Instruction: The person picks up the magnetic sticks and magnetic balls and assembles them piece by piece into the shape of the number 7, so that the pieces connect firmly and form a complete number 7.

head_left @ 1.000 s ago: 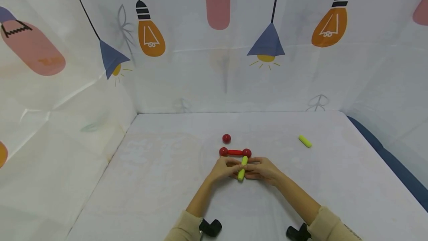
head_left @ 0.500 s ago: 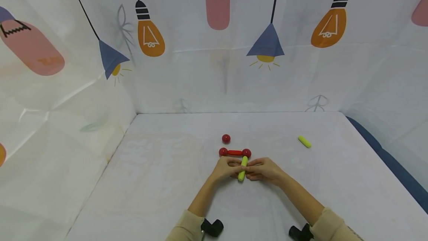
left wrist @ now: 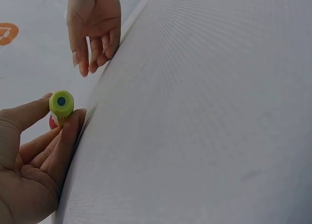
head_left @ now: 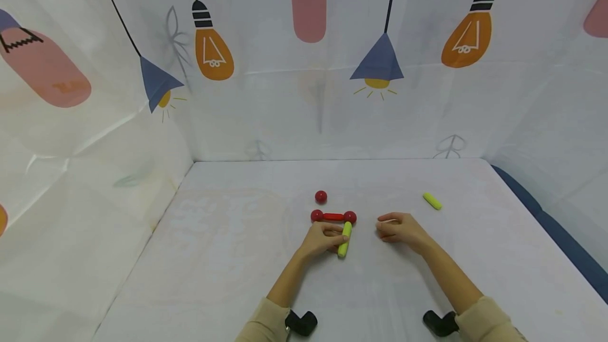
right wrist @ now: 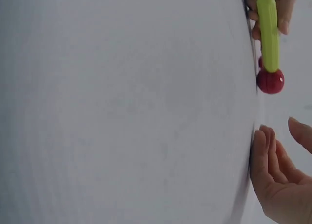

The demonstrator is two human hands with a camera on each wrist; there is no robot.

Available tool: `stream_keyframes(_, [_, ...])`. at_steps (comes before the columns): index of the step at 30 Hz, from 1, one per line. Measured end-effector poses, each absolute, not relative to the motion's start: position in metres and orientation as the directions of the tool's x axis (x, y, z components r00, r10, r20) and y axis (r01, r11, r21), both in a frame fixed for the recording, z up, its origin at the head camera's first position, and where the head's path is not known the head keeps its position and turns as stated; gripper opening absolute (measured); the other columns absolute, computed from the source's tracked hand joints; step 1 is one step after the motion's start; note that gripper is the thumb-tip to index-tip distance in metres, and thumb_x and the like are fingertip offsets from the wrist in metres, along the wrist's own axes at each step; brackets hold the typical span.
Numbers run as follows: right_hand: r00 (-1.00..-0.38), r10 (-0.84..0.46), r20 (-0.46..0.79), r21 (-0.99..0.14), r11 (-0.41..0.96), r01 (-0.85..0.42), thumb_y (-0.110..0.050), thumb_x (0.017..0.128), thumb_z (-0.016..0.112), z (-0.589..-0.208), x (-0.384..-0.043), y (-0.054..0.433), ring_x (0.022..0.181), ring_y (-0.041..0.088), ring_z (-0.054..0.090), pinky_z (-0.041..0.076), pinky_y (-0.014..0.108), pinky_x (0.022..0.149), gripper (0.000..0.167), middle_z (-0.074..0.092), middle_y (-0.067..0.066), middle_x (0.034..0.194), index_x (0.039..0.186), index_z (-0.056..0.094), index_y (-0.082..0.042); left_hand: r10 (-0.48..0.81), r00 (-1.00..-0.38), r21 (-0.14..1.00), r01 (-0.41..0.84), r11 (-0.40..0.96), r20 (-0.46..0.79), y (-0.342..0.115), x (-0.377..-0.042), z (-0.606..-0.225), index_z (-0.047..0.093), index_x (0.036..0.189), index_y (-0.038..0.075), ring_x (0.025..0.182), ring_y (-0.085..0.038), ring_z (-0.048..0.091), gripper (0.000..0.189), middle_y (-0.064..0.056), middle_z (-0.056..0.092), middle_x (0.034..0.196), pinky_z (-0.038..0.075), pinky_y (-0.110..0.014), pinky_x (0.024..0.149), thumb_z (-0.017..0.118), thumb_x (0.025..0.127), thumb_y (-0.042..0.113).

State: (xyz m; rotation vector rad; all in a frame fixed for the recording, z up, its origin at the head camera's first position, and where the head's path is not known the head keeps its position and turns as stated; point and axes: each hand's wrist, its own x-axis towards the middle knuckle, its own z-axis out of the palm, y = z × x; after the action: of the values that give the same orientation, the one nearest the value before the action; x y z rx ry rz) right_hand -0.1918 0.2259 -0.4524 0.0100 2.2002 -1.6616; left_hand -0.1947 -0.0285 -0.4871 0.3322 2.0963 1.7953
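In the head view my left hand (head_left: 319,239) pinches a yellow-green toy rod (head_left: 344,240) between thumb and fingers. The left wrist view shows the end of this rod (left wrist: 62,103) with a dark blue dot in its middle. Its far end comes right at a red ball (right wrist: 270,81) in the right wrist view. That ball caps the right end of a short red rod (head_left: 334,217); a second red ball (head_left: 316,216) is at the left end. My right hand (head_left: 401,230) is off to the right, fingers loosely bent, thumb apart, holding nothing.
Just behind the red rod lies a loose red ball (head_left: 321,197). Another yellow-green rod (head_left: 432,201) lies at the back right of the white table (head_left: 228,257). A white sheet printed with lamps (head_left: 266,110) stands behind and along the sides.
My right hand has let go of the yellow-green rod and moved away to the right. The left hand keeps its pinch in the same place.
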Motion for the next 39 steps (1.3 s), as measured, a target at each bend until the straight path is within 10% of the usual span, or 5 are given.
stream_keyframes(15, [-0.999, 0.011, -0.03, -0.912, 0.409, 0.032, -0.019, 0.093, 0.06, -0.439, -0.205, 0.282, 0.083, 0.006, 0.063, 0.053, 0.02, 0.074, 0.053, 0.063, 0.015, 0.105, 0.129, 0.042, 0.015, 0.4, -0.909, 0.983, -0.053, 0.176, -0.121, -0.029, -0.195, -0.487, 0.066, 0.108, -0.006, 0.072, -0.02, 0.069, 0.03, -0.017, 0.071, 0.09, 0.056, -0.03, 0.06, 0.071, 0.083, 0.01])
stream_keyframes(27, [-0.944, 0.228, 0.239, -0.772, 0.634, -0.043, -0.017, 0.087, 0.064, -0.444, -0.222, 0.311, 0.068, -0.018, 0.045, 0.039, 0.005, 0.062, 0.04, 0.064, 0.029, 0.099, 0.113, 0.058, 0.012, 0.393, -0.911, 0.982, -0.055, 0.183, -0.124, -0.029, -0.195, -0.487, 0.066, 0.107, -0.006, 0.072, -0.019, 0.069, 0.031, -0.016, 0.071, 0.089, 0.056, -0.029, 0.061, 0.072, 0.082, 0.01])
stream_keyframes(35, [-0.965, 0.229, 0.13, -0.759, 0.649, 0.052, -0.031, 0.088, 0.064, -0.45, -0.229, 0.324, 0.098, 0.034, 0.056, 0.045, 0.033, 0.079, 0.055, 0.058, 0.032, 0.114, 0.121, 0.054, 0.011, 0.386, -0.915, 0.978, -0.041, 0.205, -0.119, -0.029, -0.196, -0.488, 0.067, 0.106, -0.005, 0.072, -0.019, 0.068, 0.031, -0.015, 0.071, 0.087, 0.056, -0.028, 0.061, 0.073, 0.081, 0.012])
stream_keyframes(39, [-0.971, 0.228, 0.069, -0.784, 0.614, 0.089, -0.034, 0.085, 0.066, -0.455, -0.232, 0.329, 0.101, 0.039, 0.055, 0.046, 0.037, 0.078, 0.06, 0.059, 0.031, 0.112, 0.121, 0.052, 0.012, 0.385, -0.915, 0.977, -0.039, 0.211, -0.12, -0.029, -0.196, -0.488, 0.067, 0.106, -0.005, 0.072, -0.019, 0.068, 0.031, -0.014, 0.071, 0.088, 0.056, -0.028, 0.061, 0.073, 0.081, 0.013])
